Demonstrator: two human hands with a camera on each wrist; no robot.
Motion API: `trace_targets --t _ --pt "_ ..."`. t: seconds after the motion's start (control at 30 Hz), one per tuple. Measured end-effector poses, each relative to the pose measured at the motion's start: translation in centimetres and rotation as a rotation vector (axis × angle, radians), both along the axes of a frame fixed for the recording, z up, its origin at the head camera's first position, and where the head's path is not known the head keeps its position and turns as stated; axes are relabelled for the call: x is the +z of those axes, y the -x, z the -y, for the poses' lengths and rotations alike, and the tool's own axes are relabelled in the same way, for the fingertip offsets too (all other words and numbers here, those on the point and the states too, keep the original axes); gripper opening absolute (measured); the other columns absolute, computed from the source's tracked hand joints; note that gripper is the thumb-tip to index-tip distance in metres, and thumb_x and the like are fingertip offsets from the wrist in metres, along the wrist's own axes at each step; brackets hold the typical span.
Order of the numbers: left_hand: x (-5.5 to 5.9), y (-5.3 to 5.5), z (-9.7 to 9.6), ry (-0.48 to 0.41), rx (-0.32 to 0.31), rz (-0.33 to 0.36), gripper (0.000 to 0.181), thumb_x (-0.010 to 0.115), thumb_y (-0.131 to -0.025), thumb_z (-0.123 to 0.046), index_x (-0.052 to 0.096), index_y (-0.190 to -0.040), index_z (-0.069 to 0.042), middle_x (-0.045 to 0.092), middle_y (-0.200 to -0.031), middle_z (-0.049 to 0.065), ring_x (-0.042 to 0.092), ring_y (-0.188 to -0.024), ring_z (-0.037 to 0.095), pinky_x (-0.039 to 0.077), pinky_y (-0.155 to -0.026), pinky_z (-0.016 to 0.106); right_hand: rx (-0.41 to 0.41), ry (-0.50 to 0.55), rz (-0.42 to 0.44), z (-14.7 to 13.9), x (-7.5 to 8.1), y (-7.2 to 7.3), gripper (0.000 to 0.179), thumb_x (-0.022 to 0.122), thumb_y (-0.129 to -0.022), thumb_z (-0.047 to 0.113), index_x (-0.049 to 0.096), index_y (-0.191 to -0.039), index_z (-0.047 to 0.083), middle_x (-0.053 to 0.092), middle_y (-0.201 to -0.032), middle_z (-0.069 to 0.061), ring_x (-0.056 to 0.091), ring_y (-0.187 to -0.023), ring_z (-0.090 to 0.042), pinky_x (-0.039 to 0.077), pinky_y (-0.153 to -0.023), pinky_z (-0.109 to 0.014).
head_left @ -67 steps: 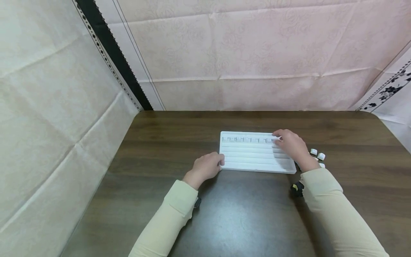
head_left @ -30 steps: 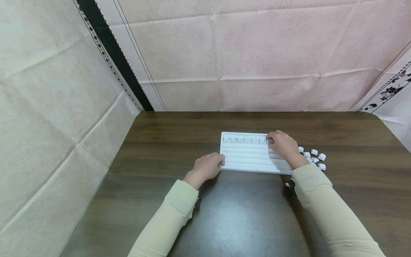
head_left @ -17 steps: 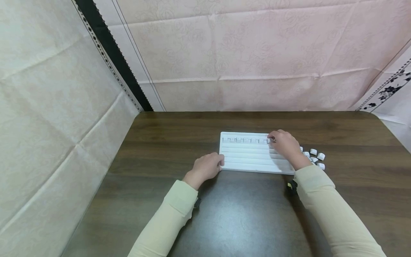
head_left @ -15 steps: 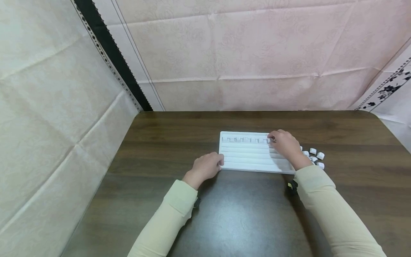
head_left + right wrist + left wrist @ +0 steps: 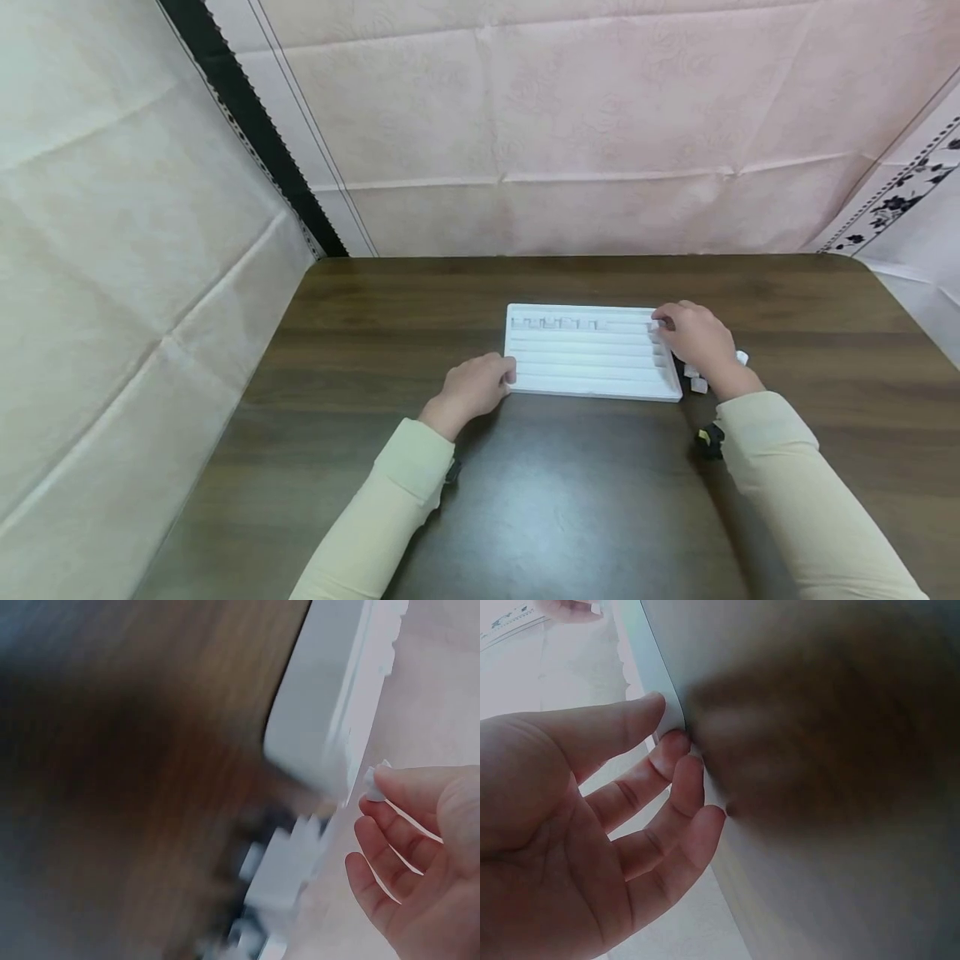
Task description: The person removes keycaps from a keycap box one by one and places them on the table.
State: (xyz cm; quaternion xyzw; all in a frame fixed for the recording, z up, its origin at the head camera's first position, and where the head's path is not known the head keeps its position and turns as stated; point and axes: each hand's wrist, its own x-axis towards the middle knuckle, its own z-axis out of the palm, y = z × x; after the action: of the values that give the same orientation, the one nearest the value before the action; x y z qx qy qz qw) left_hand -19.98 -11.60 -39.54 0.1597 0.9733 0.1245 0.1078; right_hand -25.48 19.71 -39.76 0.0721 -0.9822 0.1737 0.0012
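Observation:
A white board with horizontal ridged rows lies on the wooden table; small outlined white pieces line the left part of its top row. My left hand grips the board's near left edge; the left wrist view has the thumb on top and the curled fingertips at the side. Over the upper right edge of the board is my right hand. In the right wrist view its thumb and forefinger pinch a small white piece, like a keycap or tile, clear of the board.
Several loose white blocks sit on the table just right of the board, partly hidden by the right hand and wrist. A pale patterned cloth hangs behind the table, another along its left side.
My right hand has moved right, from the top row to the board's right edge, with the small white piece. The outlined row now ends farther left. The left hand keeps its grip.

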Motion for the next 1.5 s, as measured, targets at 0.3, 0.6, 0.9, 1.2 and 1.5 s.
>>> trace_targets --t 0.3,0.6,0.9,1.2,1.5 --pt "0.0 0.0 0.1 0.004 -0.001 -0.009 0.007 0.058 -0.089 -0.014 0.061 -0.095 -0.017 0.059 -0.089 0.002 0.051 -0.075 0.017 0.042 -0.064 0.03 -0.024 -0.012 0.001 -2.6 0.1 -0.6 0.026 0.054 -0.089 0.012 0.059 -0.113 0.005 0.056 -0.109 -0.021 0.054 -0.096 -0.036 0.043 -0.07 -0.051" --pt "0.0 0.1 0.1 -0.008 0.003 0.011 0.007 0.058 -0.09 -0.014 0.061 -0.095 -0.017 0.059 -0.089 0.001 0.051 -0.075 0.017 0.042 -0.064 0.03 -0.052 -0.011 0.008 -4.2 0.4 -0.9 0.027 0.053 -0.089 0.012 0.059 -0.113 0.003 0.055 -0.115 -0.025 0.048 -0.105 -0.043 0.041 -0.073 -0.056" --pt "0.0 0.0 0.0 -0.014 0.007 0.009 0.007 0.057 -0.09 -0.014 0.061 -0.095 -0.017 0.059 -0.089 0.001 0.051 -0.076 0.016 0.042 -0.064 0.03 -0.07 -0.022 0.027 -4.9 0.2 -1.1 0.027 0.051 -0.089 0.013 0.059 -0.113 0.002 0.053 -0.115 -0.027 0.042 -0.107 -0.047 0.04 -0.07 -0.057" --pt "0.0 0.0 0.1 -0.019 0.009 0.009 0.008 0.057 -0.09 -0.015 0.061 -0.095 -0.017 0.059 -0.09 0.001 0.051 -0.076 0.016 0.042 -0.065 0.029 -0.061 -0.055 0.086 -5.1 0.1 -0.9 0.027 0.05 -0.09 0.012 0.06 -0.111 -0.001 0.053 -0.113 -0.029 0.043 -0.103 -0.047 0.041 -0.067 -0.053" --pt "0.0 -0.1 0.1 -0.011 0.01 0.012 0.008 0.056 -0.09 -0.015 0.061 -0.095 -0.017 0.059 -0.091 0.001 0.051 -0.077 0.016 0.042 -0.066 0.029 -0.092 -0.081 0.118 -5.2 -0.2 -0.6 0.029 0.049 -0.089 0.015 0.059 -0.112 -0.001 0.052 -0.116 -0.029 0.042 -0.104 -0.049 0.04 -0.07 -0.056"
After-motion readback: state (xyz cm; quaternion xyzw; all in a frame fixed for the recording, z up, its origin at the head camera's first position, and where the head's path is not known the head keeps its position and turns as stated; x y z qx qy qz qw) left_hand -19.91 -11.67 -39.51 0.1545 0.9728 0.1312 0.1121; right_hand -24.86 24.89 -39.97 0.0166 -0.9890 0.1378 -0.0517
